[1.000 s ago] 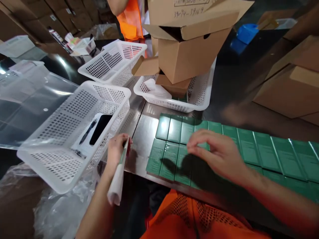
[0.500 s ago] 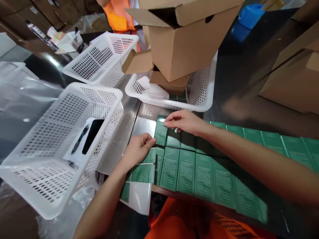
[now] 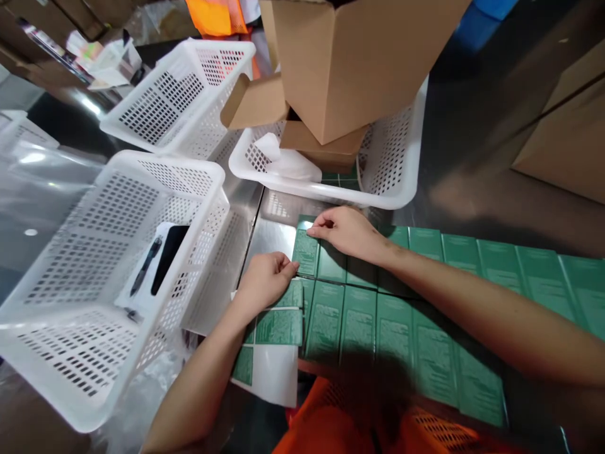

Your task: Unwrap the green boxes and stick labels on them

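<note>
A small green label [image 3: 306, 252] lies over the leftmost green box of the far row. My right hand [image 3: 343, 233] pinches at its upper edge, thumb and forefinger together. At its lower left corner are the closed fingertips of my left hand [image 3: 269, 280]. Under that hand is a label sheet [image 3: 278, 372] with several green labels and a bare white area. Flat green boxes [image 3: 392, 328] stand side by side in two rows to the right; my right forearm hides part of them.
A white basket [image 3: 215, 173] on the left holds a pen [image 3: 146, 265], paper and a dark flat object [image 3: 170, 260]. Another white basket [image 3: 401, 198] ahead carries an open cardboard box [image 3: 373, 69]. A third basket [image 3: 177, 88] stands behind. Someone in an orange vest [image 3: 215, 16] is beyond.
Both hands stay at the green label, with the right fingers shifted slightly left along its upper edge. The camera view has moved a little.
</note>
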`<state>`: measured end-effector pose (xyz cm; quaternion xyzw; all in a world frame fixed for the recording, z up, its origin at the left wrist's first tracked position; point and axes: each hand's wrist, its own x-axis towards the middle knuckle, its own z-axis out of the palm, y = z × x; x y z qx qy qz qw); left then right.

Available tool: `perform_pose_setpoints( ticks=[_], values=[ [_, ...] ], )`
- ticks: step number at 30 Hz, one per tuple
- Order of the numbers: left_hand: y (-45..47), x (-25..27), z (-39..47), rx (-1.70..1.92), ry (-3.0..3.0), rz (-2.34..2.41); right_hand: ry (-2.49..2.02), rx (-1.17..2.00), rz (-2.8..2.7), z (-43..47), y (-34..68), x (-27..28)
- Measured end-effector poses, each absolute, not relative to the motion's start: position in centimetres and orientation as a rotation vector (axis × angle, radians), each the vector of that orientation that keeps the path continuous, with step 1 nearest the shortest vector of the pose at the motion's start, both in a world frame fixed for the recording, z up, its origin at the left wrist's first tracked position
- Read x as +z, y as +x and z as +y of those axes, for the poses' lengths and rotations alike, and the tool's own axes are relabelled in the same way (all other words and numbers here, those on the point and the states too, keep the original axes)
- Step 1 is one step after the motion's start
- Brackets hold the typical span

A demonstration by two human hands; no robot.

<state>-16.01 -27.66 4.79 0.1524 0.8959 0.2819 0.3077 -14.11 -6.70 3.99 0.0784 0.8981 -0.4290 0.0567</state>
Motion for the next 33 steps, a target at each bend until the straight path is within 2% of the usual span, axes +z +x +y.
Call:
perform_pose_setpoints(
  ticks=[5,11,17,21,24,28,30,33],
  values=[
    [-16.2,5.4,-26.9,0.626,0.426,2.421,0.251,-1.238,2.794,-7.3,-13.8,3.7],
    [-16.6,5.8,-26.8,0.518,0.493,2.456,0.276,-1.011,3.018,-7.9,-13.3,3.4],
    [-15.5,5.9,-28.7,0.587,0.440,2.545,0.340,-0.797,3.034,-8.9,-13.6,4.3],
    [-13.3,6.2,-30.5,0.690,0.308,2.735,0.146,-0.782,3.029,-8.9,-12.6,4.4],
    [-11.6,6.3,-31.7,0.747,0.168,2.882,-0.085,-0.956,2.982,-8.1,-11.5,3.8],
    [-10.1,6.9,-32.1,0.798,-0.002,3.083,-0.067,-1.520,2.796,-7.6,-9.9,3.7],
    [-9.5,7.4,-31.6,0.837,-0.050,3.155,-0.007,-1.666,2.742,-8.2,-8.4,4.6],
    [-8.8,8.3,-30.4,0.922,-0.107,3.217,-0.143,-1.808,2.636,-10.0,-5.1,6.5]
  ],
)
